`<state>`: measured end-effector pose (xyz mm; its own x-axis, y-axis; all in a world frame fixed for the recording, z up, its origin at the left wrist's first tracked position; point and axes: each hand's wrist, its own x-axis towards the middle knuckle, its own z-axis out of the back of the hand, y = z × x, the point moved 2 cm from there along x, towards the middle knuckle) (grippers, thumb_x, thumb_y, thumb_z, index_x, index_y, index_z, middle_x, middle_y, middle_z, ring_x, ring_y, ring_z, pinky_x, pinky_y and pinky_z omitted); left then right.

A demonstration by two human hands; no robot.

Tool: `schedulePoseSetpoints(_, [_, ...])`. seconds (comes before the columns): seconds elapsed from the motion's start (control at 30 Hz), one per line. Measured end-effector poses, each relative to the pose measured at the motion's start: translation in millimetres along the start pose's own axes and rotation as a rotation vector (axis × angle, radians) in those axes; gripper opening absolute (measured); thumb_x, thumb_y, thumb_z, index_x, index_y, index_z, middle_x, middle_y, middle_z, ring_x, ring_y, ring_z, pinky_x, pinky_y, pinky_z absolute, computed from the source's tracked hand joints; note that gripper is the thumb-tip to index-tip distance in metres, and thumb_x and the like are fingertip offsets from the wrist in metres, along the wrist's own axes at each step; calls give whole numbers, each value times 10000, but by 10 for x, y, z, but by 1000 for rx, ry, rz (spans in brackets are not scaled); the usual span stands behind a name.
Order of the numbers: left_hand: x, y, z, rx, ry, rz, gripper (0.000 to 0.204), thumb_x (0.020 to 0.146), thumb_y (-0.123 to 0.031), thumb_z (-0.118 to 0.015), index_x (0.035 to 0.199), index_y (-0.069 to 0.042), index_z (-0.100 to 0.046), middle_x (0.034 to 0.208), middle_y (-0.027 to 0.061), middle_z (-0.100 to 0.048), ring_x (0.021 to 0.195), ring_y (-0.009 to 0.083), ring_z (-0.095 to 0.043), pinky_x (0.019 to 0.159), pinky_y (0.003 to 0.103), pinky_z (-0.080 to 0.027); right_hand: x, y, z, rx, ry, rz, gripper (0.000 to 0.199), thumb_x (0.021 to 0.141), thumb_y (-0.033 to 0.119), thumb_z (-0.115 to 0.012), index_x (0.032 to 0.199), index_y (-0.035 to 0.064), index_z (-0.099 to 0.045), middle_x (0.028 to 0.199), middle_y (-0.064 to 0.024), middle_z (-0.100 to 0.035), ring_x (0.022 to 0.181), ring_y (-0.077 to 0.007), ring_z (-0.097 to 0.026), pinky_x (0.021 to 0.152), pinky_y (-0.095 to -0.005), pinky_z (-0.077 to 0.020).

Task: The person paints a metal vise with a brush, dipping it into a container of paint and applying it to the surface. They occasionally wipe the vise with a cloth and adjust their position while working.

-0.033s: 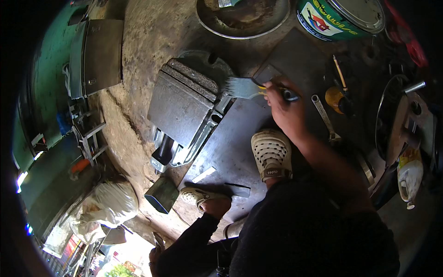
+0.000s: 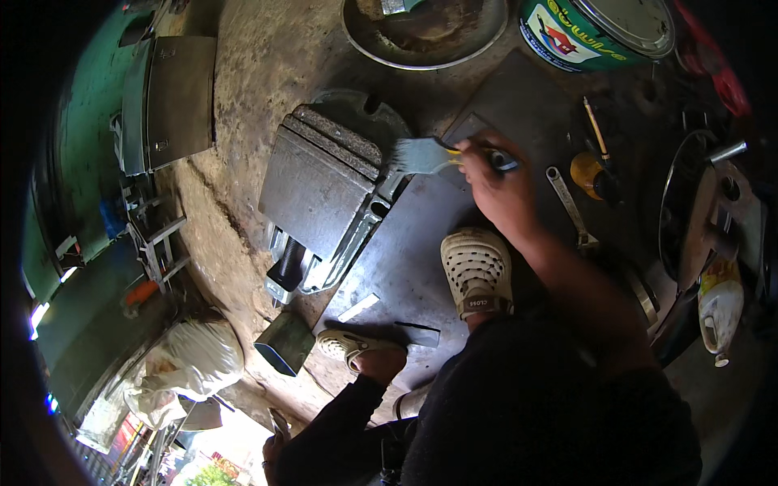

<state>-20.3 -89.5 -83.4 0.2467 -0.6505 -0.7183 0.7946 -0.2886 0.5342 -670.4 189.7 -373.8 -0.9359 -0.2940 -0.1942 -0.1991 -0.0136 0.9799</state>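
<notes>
My right hand point(image 2: 501, 182) grips a flat paintbrush point(image 2: 425, 155) with a wide pale-grey head and a bit of yellow by the fingers. Its ragged bristle tips reach the near right side of a heavy metal bench vise point(image 2: 320, 182); I cannot tell whether they press on it. The vise lies on the floor, its jaws toward the back and a dark screw showing at the front. Far off at the lower left is my left hand point(image 2: 272, 452), partly cut by the sleeve. Its fingers look closed around a small dark thing that I cannot make out.
A dark metal sheet point(image 2: 519, 97) lies behind the brush. A wrench point(image 2: 570, 206) is right of my forearm. A round pan point(image 2: 421, 57) and a green paint can point(image 2: 596, 36) stand at the back. A square tube piece point(image 2: 285, 344) sits by my left shoe point(image 2: 344, 344).
The brush and my right hand have shifted slightly to the left, so the bristles lie closer against the vise. My left hand stays where it was.
</notes>
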Motion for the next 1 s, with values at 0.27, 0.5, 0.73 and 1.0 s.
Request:
schedulePoseSetpoints(0.27, [403,496,-184,7,-155,-80,553,926,-509,-483,1010,-2,-689,997,232,-690,965,398,-641,816,461,-494,692,46,-330,-53,36,281,150,875,130,-694,849,1,-621,695,-56,-608,653,-71,-539,595,-255,-452])
schedulePoseSetpoints(0.5, [381,420,-95,92,-99,-59,510,915,-509,-512,1008,-33,-670,952,233,-679,942,423,-628,806,497,-486,377,139,-167,-165,151,128,156,889,109,-635,775,13,-589,633,1,-546,637,-33,-477,557,-251,-407])
schedulePoseSetpoints(0.73, [468,450,-56,168,-89,-97,444,915,-468,-542,1011,-42,-627,969,262,-647,952,453,-608,792,526,-487,613,335,-156,-311,164,156,218,864,171,-656,741,12,-572,558,-81,-501,536,-106,-448,526,-322,-405])
schedulePoseSetpoints(1.0, [298,322,-74,22,-150,-33,481,949,-444,-476,1014,-1,-652,975,249,-672,931,428,-624,797,502,-481,318,257,-256,-201,126,158,181,804,115,-680,716,12,-561,570,-161,-544,481,-257,-525,496,-375,-402])
